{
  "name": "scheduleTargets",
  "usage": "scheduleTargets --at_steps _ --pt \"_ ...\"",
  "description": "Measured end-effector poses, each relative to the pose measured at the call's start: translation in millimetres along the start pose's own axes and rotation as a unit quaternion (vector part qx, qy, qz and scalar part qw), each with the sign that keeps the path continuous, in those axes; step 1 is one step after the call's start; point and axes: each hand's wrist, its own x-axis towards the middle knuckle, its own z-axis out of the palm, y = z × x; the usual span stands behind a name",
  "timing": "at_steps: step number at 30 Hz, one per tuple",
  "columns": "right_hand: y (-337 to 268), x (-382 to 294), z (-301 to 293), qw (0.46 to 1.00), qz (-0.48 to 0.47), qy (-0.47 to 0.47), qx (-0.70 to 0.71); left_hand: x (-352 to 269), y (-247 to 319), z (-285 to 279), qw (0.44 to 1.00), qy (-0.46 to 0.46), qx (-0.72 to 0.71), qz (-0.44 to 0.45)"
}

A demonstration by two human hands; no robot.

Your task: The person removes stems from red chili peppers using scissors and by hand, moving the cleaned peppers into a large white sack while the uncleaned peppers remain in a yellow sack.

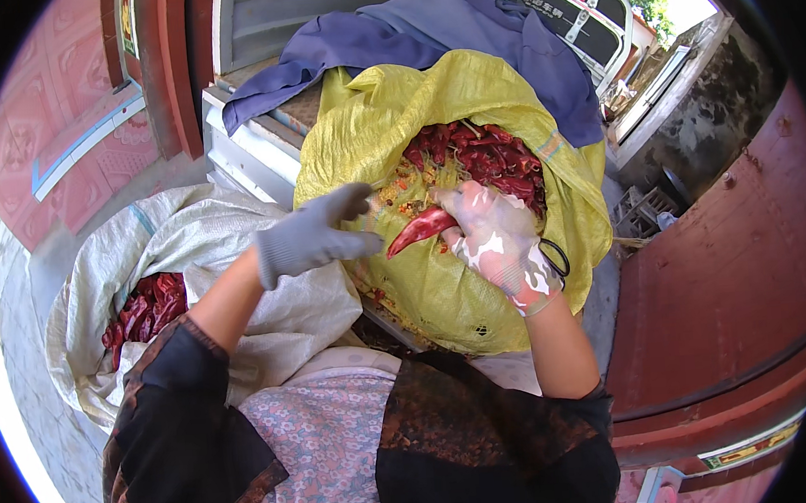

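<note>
A grey knit glove covers my left hand (321, 230), which is empty with thumb and fingers apart, just left of the pepper. My right hand (496, 234), in a pink-and-white camouflage glove, holds a glossy red chili pepper (421, 230), its tip pointing left. A black loop (558, 257), perhaps a scissors handle, shows beside the right wrist; the rest of it is hidden. Beneath both hands is a wide-open yellow woven sack (442, 305). Dried red chili peppers (498, 157) fill its far right part, with loose seeds and bits (406, 192) scattered on the near-left fabric.
To the left, a white woven sack (288, 308) holds more red chili peppers (151, 307). Purple-blue cloth (388, 35) drapes behind the yellow sack, over a vehicle's cargo bed (251, 129). A dark red metal panel (713, 272) stands at right, near a small crate (645, 210).
</note>
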Motion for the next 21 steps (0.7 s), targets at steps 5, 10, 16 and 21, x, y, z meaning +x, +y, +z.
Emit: scheduleTargets --at_steps 5,10,16,21 --pt "3 -12 2 0.997 -0.035 0.069 -0.002 53 21 47 0.967 -0.177 -0.165 -0.084" --pt "21 -34 28 0.841 0.144 0.227 0.469 57 -12 64 0.967 -0.095 -0.235 -0.040" --pt "11 -34 51 0.847 0.096 0.215 0.477 60 -19 88 0.943 -0.120 -0.308 0.047" --pt "-1 -40 33 0.944 0.108 0.219 0.220 62 -16 94 0.960 -0.100 -0.261 0.023"
